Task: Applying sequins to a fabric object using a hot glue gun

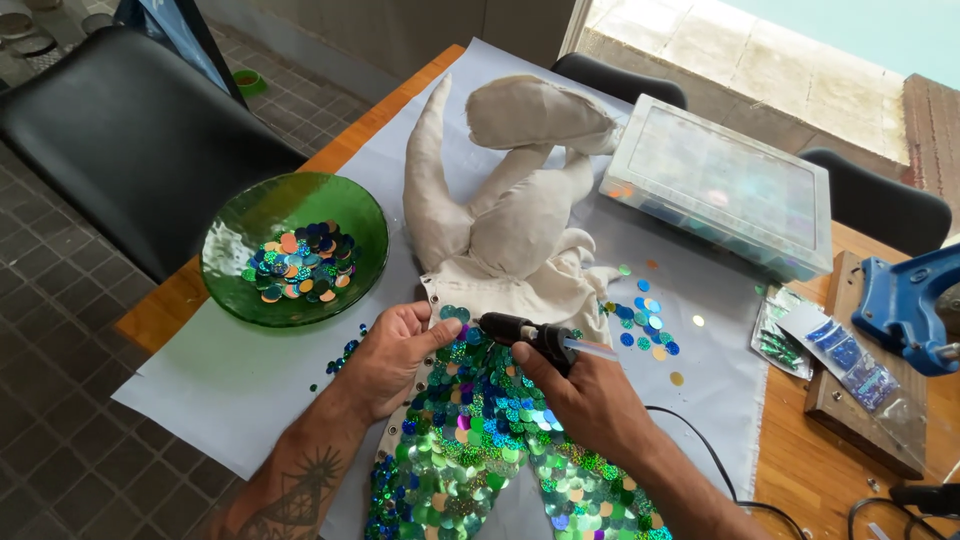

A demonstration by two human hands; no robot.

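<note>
your right hand (585, 395) is closed round a black glue gun (525, 332), nozzle pointing left at the top row of sequins (470, 420) on the stuffed cloth figure (505, 215). your left hand (385, 355) holds nothing; it lies flat on the work with the thumb tip pressed just beside the nozzle.

findings, as judgement:
- the thumb sits so near the tip that a small slip could put hot glue or the nozzle on your skin.
- the left palm rests on finished sequins; if any glue beneath is soft, that pressure could shift or lift them.
- the cord (705, 450) trails off the table edge on your right (its far end is out of view); a snag could jerk the gun across the row.
- loose sequins lie on the sheet (230, 385) near your left wrist and to the right of the figure; a drip could fix them there.
- the green bowl (225, 240) of sequins stands near the left table edge, close to your forearm; a sweep of the arm could knock it.
</note>
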